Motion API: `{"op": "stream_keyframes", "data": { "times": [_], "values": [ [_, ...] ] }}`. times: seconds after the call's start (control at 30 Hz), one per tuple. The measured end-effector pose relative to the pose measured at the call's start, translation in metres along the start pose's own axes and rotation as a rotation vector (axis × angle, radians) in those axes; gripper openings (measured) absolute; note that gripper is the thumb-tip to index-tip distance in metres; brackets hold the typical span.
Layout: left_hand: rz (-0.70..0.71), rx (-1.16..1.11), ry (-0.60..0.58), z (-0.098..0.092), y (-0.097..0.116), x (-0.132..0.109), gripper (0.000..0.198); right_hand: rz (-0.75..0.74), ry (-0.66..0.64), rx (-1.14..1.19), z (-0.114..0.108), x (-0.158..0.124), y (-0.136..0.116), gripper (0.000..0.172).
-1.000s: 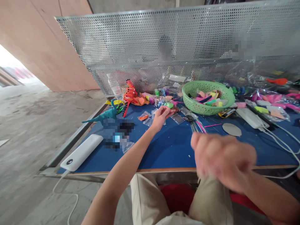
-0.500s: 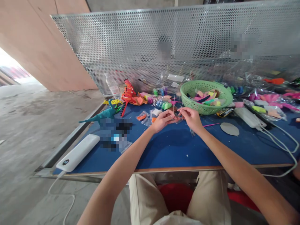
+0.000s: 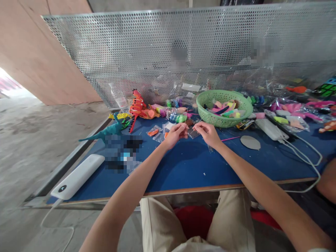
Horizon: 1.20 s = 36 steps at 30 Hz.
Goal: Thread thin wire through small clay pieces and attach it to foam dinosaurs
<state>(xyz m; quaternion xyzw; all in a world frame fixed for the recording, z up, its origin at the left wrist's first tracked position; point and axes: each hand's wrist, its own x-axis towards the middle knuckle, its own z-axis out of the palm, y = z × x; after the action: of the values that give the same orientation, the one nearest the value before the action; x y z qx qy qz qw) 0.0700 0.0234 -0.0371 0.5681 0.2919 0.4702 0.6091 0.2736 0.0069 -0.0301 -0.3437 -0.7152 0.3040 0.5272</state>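
Observation:
Over the middle of the blue table, my left hand (image 3: 176,135) pinches a thin straight wire (image 3: 186,114) that points upward. My right hand (image 3: 208,133) is a short way to its right, fingertips also closed on a thin wire, whose tip slants up. A gap separates the two hands. Several loose thin wires (image 3: 210,149) lie on the table below my right hand. Between and behind the hands is a small clear plastic bag (image 3: 193,133). Small bags with orange clay (image 3: 153,132) lie left of my left hand.
A green basket (image 3: 223,121) of coloured clay pieces stands behind my right hand. Finished-looking figures, a teal dinosaur (image 3: 107,132) and a red-orange one (image 3: 137,106), stand left. White power banks (image 3: 78,176) lie at both sides. A perforated metal panel (image 3: 147,45) borders the back.
My hands have moved apart, opening a gap between them. Each still pinches a thin wire. The whole view has shifted slightly, with the table things appearing farther left.

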Motion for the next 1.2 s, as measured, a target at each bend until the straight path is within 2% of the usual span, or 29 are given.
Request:
{"op": "stream_keyframes", "data": {
  "times": [0.2, 0.33, 0.4, 0.5, 0.6, 0.67, 0.77, 0.93, 1.2],
  "values": [
    [0.148, 0.237, 0.158, -0.007, 0.006, 0.003, 0.033, 0.063, 0.051, 0.086, -0.008, 0.005, 0.011, 0.026],
    [0.13, 0.261, 0.136, -0.008, 0.009, 0.002, 0.033, 0.084, 0.058, 0.187, -0.01, 0.006, 0.014, 0.025],
    [0.109, 0.214, 0.13, -0.007, 0.01, 0.002, 0.032, 0.066, 0.034, 0.276, -0.008, 0.006, 0.014, 0.023],
    [0.076, -0.024, 0.115, -0.003, 0.012, 0.001, 0.028, 0.032, -0.035, 0.41, -0.005, 0.005, 0.014, 0.02],
    [0.01, -0.291, 0.042, 0.002, 0.015, -0.002, 0.019, 0.041, -0.113, 0.507, -0.002, 0.004, 0.013, 0.02],
    [-0.025, -0.359, 0.004, 0.006, 0.017, -0.003, 0.015, 0.058, -0.149, 0.557, 0.0, 0.003, 0.012, 0.021],
    [-0.034, -0.339, 0.002, 0.01, 0.018, -0.005, 0.015, 0.08, -0.141, 0.605, 0.004, 0.001, 0.009, 0.027],
    [-0.002, -0.283, 0.019, 0.012, 0.016, -0.005, 0.018, 0.135, -0.061, 0.553, 0.008, 0.001, 0.01, 0.04],
    [0.021, -0.204, 0.017, 0.012, 0.016, -0.004, 0.022, 0.143, -0.028, 0.523, 0.006, 0.003, 0.017, 0.037]
  ]
}}
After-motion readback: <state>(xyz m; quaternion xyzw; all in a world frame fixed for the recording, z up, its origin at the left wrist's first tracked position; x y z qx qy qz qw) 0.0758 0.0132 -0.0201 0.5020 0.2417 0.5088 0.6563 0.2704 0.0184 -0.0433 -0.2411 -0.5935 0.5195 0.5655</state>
